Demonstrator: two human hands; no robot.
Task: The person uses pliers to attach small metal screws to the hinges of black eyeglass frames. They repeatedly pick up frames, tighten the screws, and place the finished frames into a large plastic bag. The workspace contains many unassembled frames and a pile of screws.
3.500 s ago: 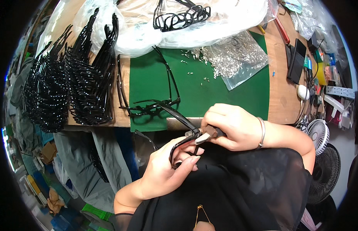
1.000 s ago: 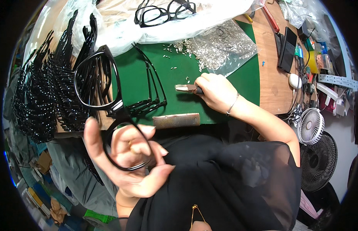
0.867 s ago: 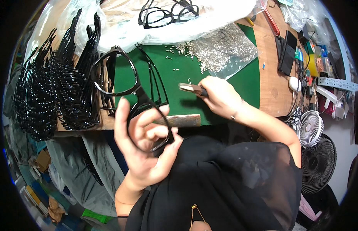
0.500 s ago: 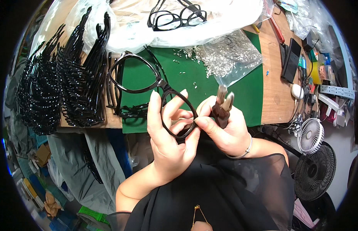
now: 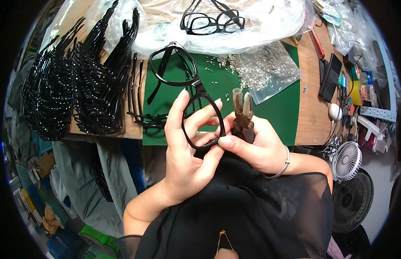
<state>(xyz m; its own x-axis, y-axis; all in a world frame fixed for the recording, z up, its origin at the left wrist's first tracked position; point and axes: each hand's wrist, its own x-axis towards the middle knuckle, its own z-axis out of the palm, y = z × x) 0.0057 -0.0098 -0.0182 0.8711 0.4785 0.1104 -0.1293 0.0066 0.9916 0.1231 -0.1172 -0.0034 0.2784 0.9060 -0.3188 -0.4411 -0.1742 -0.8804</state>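
Both hands grip closed: left hand [image 5: 185, 151] pinches the lower rim of a black spectacle frame [image 5: 189, 93], held up above the green mat [image 5: 269, 112]; right hand [image 5: 256, 146] is wrapped round pliers [image 5: 242, 113], its forefinger also touching the rim. Plier tips point upward, just beside the frame, apparently apart from it. Judgement: steady the rim firmly, bring the tips squarely to the hinge, squeeze lightly to avoid marking plastic. Noted on the counter [image 5: 310, 121]: bag of small metal parts [image 5: 263, 71], rows of black frames [image 5: 75, 86].
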